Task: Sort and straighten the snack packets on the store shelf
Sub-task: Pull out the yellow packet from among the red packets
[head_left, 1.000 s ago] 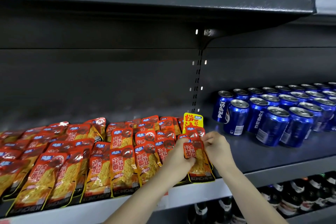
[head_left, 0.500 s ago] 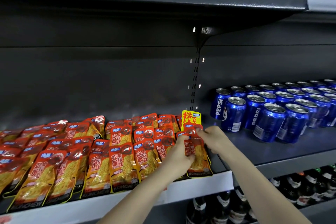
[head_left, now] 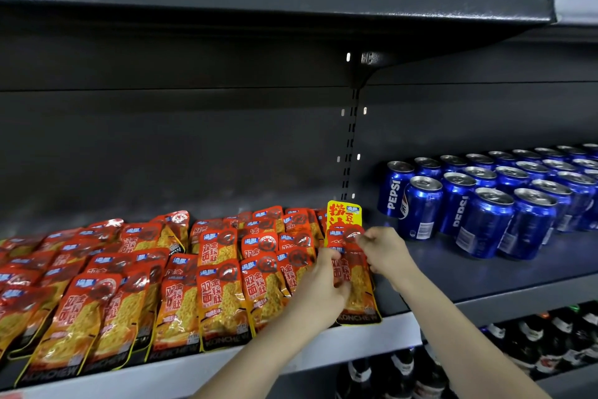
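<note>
both hands on the end orange-red foil snack packet (head_left: 356, 288)
left hand (head_left: 323, 293) grips its left edge, right hand (head_left: 386, 253) pinches its top; it lies rightmost on the dark metal shelf (head_left: 453, 272).

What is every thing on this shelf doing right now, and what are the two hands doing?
End packet: lying flat at the row's right end, held by both hands.
Left hand: grip curled round its left edge.
Right hand: grip pinching its top.
Yellow packet: partly covered, top showing.
Other packets: lying overlapped in uneven rows.
Cans: upright, in rows.
Bottles: upright on the shelf below.
</note>
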{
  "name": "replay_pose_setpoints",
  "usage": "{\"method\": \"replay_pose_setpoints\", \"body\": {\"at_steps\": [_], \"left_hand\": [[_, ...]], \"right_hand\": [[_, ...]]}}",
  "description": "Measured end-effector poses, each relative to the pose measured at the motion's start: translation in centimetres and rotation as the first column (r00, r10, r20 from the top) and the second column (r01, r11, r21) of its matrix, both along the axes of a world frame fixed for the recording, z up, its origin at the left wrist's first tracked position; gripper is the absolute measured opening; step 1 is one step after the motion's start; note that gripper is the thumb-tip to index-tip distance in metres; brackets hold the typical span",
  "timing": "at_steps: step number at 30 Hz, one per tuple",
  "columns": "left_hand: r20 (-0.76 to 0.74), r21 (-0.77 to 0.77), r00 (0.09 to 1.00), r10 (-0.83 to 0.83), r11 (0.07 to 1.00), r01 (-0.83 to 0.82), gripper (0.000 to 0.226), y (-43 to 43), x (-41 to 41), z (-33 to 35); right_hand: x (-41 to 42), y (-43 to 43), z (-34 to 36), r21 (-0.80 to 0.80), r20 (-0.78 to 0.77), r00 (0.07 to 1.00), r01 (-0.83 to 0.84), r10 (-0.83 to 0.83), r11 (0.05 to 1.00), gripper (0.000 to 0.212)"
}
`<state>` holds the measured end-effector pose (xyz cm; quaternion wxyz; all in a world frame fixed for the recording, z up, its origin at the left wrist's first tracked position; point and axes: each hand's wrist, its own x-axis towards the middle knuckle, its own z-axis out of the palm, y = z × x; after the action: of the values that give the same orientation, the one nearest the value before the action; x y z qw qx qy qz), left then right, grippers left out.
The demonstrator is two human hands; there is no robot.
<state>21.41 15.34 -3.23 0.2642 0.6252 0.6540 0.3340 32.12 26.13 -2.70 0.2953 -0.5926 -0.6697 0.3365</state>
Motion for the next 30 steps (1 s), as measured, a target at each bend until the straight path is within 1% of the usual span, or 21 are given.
{"method": "replay_pose_setpoints", "body": {"at_steps": [4,8,10,12,14,17,19,21,24,26,28,30], "left_hand": [[-0.114,0.039,0.991,0.066,0.997,-0.062,0.049,0.4,0.4,-0.1],[-0.283,0.152,0.943,0.173,0.979,-0.134,0.052,0.5,0.8,-1.0],[-0.320,0.207,0.927,0.197,0.969,-0.135,0.054,0.6,0.9,-1.4],[-0.317,0.235,0.931,0.180,0.966,-0.106,0.055,0.7,1.0,-1.5],[-0.285,0.266,0.942,0.176,0.959,-0.099,0.050,1.1,0.9,-1.4],[-0.203,0.311,0.954,0.219,0.938,-0.149,0.043,2.5,0.4,-0.7],[-0.166,0.296,0.953,0.255,0.934,-0.198,0.041,3.9,-0.3,-0.1],[-0.202,0.270,0.935,0.291,0.934,-0.233,0.038,5.7,-1.1,0.4],[-0.326,0.210,0.883,0.338,0.936,-0.281,0.028,7.8,-2.1,1.1],[-0.372,0.170,0.857,0.358,0.933,-0.316,0.034,8.9,-2.3,1.3],[-0.359,0.168,0.854,0.378,0.926,-0.339,0.036,9.7,-2.5,1.1],[-0.323,0.170,0.861,0.394,0.919,-0.356,0.033,10.5,-2.6,0.8]], "right_hand": [[0.2,0.3,0.1,-0.006,0.074,0.997,-0.035,0.036,0.999,0.026],[0.2,0.9,0.1,0.065,0.137,0.990,-0.027,0.018,0.998,0.027],[0.2,1.4,0.1,0.124,0.122,0.992,0.003,-0.018,0.992,0.027],[0.1,2.1,0.0,0.156,0.081,0.995,0.042,-0.055,0.987,0.029],[-0.1,2.6,-0.1,0.161,0.043,0.996,0.064,-0.072,0.985,0.029],[-0.3,3.4,-0.3,0.134,-0.006,0.996,0.085,-0.085,0.987,0.030],[-0.5,3.9,-0.6,0.094,-0.031,0.995,0.092,-0.090,0.991,0.033],[-0.6,4.4,-0.8,0.055,-0.061,0.993,0.102,-0.099,0.993,0.037],[-0.5,5.1,-1.1,0.026,-0.075,0.993,0.093,-0.091,0.995,0.035],[-0.5,5.5,-1.1,0.019,-0.086,0.993,0.080,-0.078,0.997,0.031],[-0.4,6.0,-1.3,0.007,-0.132,0.989,0.069,-0.067,0.998,0.029],[-0.4,6.3,-1.3,0.015,-0.160,0.986,0.056,-0.053,0.998,0.030]]}}
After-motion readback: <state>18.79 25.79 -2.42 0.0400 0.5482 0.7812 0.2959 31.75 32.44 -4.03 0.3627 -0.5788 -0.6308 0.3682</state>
